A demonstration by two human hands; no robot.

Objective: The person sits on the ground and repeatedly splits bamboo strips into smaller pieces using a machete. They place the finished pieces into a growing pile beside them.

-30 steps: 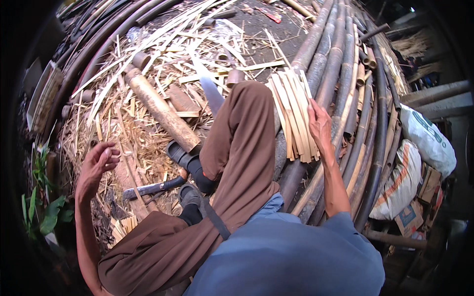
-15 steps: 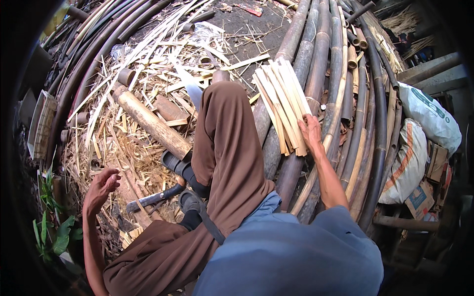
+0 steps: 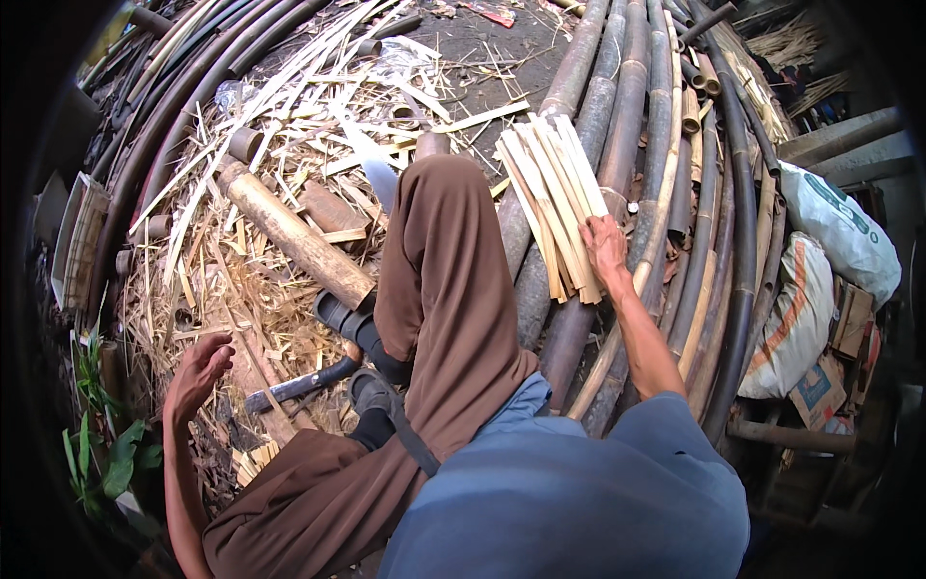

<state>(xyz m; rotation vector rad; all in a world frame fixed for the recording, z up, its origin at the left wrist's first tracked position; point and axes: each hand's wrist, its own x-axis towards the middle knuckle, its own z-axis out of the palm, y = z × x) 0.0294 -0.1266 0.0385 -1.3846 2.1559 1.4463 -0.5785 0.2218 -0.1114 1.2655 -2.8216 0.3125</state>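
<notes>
A flat stack of pale split bamboo strips [image 3: 552, 198] lies across the dark bamboo poles, to the right of my raised knee. My right hand [image 3: 605, 249] is at the stack's near right corner, its fingers bent down over the edge strips; the fingertips are partly hidden. Off to the left, my left hand [image 3: 201, 372] hovers above the litter with loosely bent fingers, thumb apart, holding nothing. Between my legs and that hand lies a tool with a dark curved shaft and a grey end [image 3: 301, 385]. A shiny pale blade-like piece [image 3: 376, 172] shows beside my knee.
Long bamboo poles [image 3: 632, 106] run along the right, and more dark poles [image 3: 183, 125] curve at the left. A thick cut bamboo length [image 3: 294, 236] rests on shavings and loose strips [image 3: 280, 125]. White sacks [image 3: 837, 217] stand far right. Green leaves [image 3: 121, 458] grow lower left.
My right hand has shifted slightly left and up onto the stack's corner, its fingers more bent. The left hand has barely moved, dropping a little.
</notes>
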